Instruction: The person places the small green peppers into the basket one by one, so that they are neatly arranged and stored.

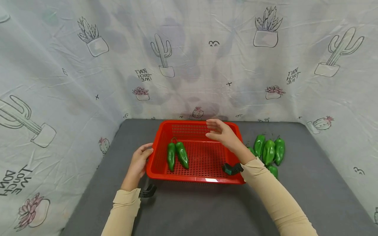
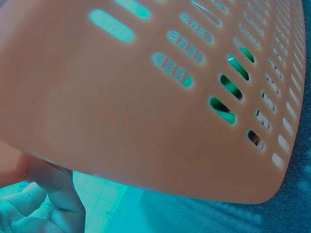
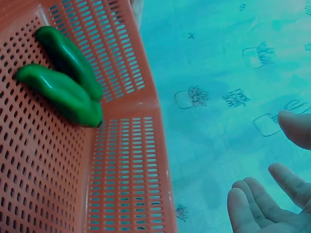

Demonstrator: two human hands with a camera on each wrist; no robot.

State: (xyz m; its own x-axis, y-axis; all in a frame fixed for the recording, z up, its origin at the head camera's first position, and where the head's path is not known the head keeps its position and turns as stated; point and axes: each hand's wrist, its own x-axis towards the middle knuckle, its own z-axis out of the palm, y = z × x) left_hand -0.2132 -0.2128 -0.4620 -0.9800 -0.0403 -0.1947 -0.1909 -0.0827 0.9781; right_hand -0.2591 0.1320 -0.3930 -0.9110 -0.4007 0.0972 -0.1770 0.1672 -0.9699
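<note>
Reversed lettering (image 1: 143, 74) on cloth backdrop (image 1: 189, 75): "DON'T TOUCH", third word ME or WE; repeats at 10, 2, 8 o'clock, head view. Right wrist, toward 3 o'clock: blurred print (image 3: 235, 97), unreadable.

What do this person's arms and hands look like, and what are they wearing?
The left hand and right hand are ungloved. The left sleeve and right sleeve are long, plain beige, wrinkled near the cuffs. Each wrist carries a small black device: the left device, and the right device, which shows a teal patch. No cables are visible.
</note>
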